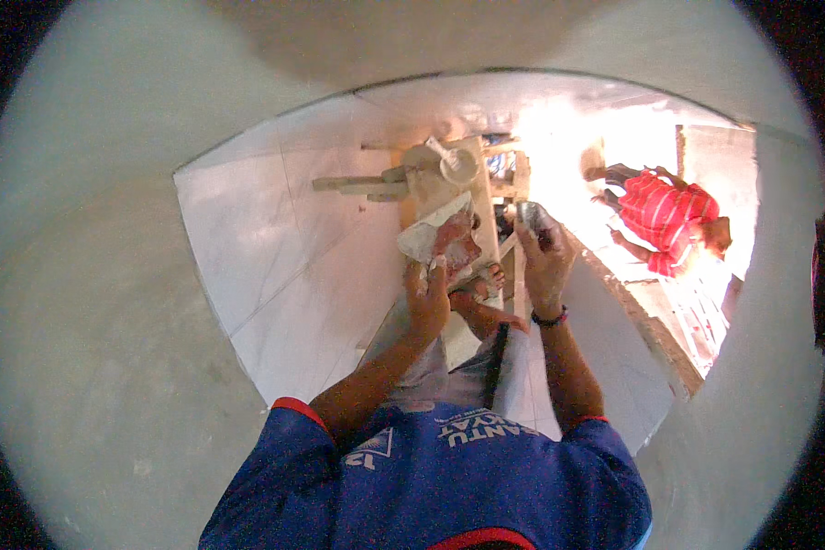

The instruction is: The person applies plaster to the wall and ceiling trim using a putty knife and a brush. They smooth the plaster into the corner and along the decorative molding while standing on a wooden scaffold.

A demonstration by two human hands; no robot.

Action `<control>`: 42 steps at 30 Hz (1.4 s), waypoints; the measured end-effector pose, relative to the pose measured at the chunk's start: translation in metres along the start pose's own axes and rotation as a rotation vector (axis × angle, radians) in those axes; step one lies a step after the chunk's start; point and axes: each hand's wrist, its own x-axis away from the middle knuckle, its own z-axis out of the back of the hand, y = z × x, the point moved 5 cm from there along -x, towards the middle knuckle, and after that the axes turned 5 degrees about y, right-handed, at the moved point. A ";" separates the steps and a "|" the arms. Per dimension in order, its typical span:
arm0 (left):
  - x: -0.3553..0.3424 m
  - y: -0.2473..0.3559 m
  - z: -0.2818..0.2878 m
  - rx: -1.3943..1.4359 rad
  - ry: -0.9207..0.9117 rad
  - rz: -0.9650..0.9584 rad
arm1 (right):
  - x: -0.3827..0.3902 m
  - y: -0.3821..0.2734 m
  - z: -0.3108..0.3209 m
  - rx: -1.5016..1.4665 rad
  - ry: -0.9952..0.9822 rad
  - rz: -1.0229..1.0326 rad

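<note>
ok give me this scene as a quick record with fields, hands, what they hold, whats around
viewpoint: looking steeply down past the person's blue shirt
left hand: raised, gripping a flat board loaded with pale plaster
right hand: raised, gripping a metal trowel
wrist: dark band on the right wrist
footing: bare feet on a wooden scaffold plank
on the plank: a small pale bucket
surroundings: pale plastered wall; white tiled floor below
other people: a person in a red striped top, apart at right
</note>
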 end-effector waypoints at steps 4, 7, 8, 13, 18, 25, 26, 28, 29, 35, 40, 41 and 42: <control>0.019 0.126 -0.034 0.059 -0.155 -0.236 | 0.020 -0.115 0.013 -0.006 0.066 0.397; 0.042 0.188 -0.048 0.092 -0.198 -0.271 | 0.023 -0.168 0.018 0.052 0.140 0.496; 0.047 0.199 -0.051 0.072 -0.207 -0.311 | 0.021 -0.177 0.021 0.046 0.152 0.476; 0.067 0.244 -0.053 -0.081 -0.264 -0.466 | 0.023 -0.242 0.042 0.116 0.228 0.495; 0.091 0.315 -0.058 -0.063 -0.337 -0.573 | 0.029 -0.286 0.060 0.108 0.266 0.548; 0.109 0.375 -0.057 -0.054 -0.419 -0.778 | 0.033 -0.332 0.081 0.119 0.296 0.690; 0.107 0.374 -0.057 -0.048 -0.460 -0.732 | 0.033 -0.336 0.084 0.077 0.291 0.696; 0.111 0.392 -0.055 -0.040 -0.494 -0.815 | 0.037 -0.350 0.083 0.063 0.289 0.706; 0.113 0.399 -0.053 -0.037 -0.510 -0.857 | 0.043 -0.362 0.084 0.092 0.292 0.709; 0.120 0.415 -0.049 -0.069 -0.556 -0.775 | 0.053 -0.383 0.089 0.116 0.303 0.727; 0.127 0.437 -0.043 -0.101 -0.568 -0.729 | 0.056 -0.394 0.093 0.096 0.312 0.807; 0.127 0.439 -0.042 -0.136 -0.569 -0.700 | 0.057 -0.397 0.093 0.099 0.298 0.817; 0.127 0.443 -0.043 -0.123 -0.564 -0.715 | 0.058 -0.400 0.093 0.103 0.283 0.826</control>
